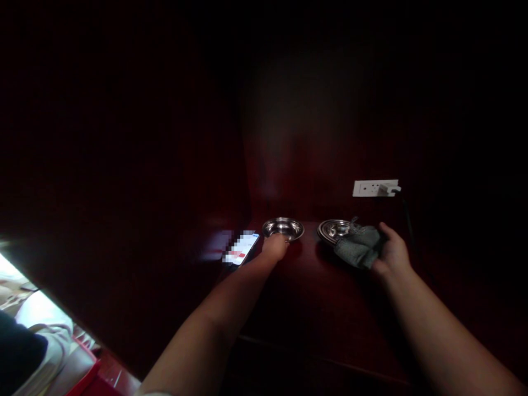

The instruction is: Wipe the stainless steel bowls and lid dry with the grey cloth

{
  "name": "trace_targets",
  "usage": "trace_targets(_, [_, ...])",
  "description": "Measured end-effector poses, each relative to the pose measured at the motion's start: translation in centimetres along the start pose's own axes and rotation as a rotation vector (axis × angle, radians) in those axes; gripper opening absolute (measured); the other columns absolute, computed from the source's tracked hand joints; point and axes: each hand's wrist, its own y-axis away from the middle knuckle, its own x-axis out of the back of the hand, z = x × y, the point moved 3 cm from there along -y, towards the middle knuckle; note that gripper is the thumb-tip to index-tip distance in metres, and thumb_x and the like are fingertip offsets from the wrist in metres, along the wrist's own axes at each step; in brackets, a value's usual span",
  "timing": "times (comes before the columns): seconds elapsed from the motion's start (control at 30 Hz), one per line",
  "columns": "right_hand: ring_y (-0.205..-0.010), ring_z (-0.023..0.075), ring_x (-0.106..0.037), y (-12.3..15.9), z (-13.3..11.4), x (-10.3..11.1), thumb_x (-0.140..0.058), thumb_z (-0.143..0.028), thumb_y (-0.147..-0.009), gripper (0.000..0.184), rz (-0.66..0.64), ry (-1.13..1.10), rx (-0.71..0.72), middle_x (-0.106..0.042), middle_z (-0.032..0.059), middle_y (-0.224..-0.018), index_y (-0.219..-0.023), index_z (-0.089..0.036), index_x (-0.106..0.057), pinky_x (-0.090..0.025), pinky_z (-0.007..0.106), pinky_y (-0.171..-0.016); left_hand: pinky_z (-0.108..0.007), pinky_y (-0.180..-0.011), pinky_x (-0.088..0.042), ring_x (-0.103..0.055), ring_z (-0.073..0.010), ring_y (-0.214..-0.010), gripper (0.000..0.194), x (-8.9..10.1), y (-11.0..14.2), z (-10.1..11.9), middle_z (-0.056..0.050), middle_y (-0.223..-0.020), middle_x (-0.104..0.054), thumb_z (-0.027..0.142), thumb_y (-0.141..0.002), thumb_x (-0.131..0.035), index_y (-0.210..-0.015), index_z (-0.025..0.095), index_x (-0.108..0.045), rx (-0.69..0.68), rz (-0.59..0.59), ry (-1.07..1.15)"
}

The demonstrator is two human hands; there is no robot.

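Observation:
My left hand reaches forward and pinches the near rim of a small shiny metal bowl on a dark red wooden surface. My right hand is closed around a crumpled grey cloth. The cloth lies against the near edge of a second metal dish, which stands to the right of the first bowl.
A phone with a lit screen lies just left of my left hand. A white wall socket with a plug and dark cable sits behind the dishes. Dark wooden panels close in all round. Pale cloth and something red show at the bottom left.

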Motion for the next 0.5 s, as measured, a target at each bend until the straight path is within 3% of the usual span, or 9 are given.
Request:
trace_targets(0.1, [-0.073, 0.0208, -0.064, 0.4, -0.3, -0.3, -0.039, -0.039, -0.082, 0.019, 0.013, -0.139, -0.063, -0.060, 0.0042, -0.069, -0.078, -0.023, -0.048, -0.053, 0.035, -0.073, -0.037, -0.098, -0.041, -0.061, -0.0263, -0.106, 0.023, 0.0, 0.7, 0.3, -0.010, -0.109, -0.069, 0.030, -0.084, -0.055, -0.099, 0.024, -0.071, -0.037, 0.011, 0.014])
trace_targets(0.3, [-0.058, 0.0177, -0.060, 0.7, -0.5, -0.6, -0.042, -0.028, -0.079, 0.012, 0.030, -0.446, -0.142, -0.056, 0.0000, -0.060, -0.072, -0.022, -0.049, -0.055, 0.036, -0.062, -0.036, -0.094, -0.043, -0.060, -0.0252, -0.104, 0.031, 0.5, 2.7, 1.0, -0.011, -0.113, -0.067, 0.033, -0.086, -0.051, -0.107, 0.020, -0.069, -0.118, 0.063, 0.051])
trace_targets(0.5, [-0.045, 0.0137, -0.054, 1.2, -1.2, -0.2, -0.046, -0.016, -0.071, 0.005, 0.022, -0.584, -0.081, -0.054, -0.0021, -0.055, -0.071, -0.018, -0.051, -0.057, 0.037, -0.059, -0.030, -0.088, -0.044, -0.061, -0.0197, -0.097, 0.029, 1.9, 6.5, 1.5, -0.006, -0.104, -0.069, 0.037, -0.086, -0.052, -0.100, 0.022, -0.071, -0.225, 0.114, 0.144])
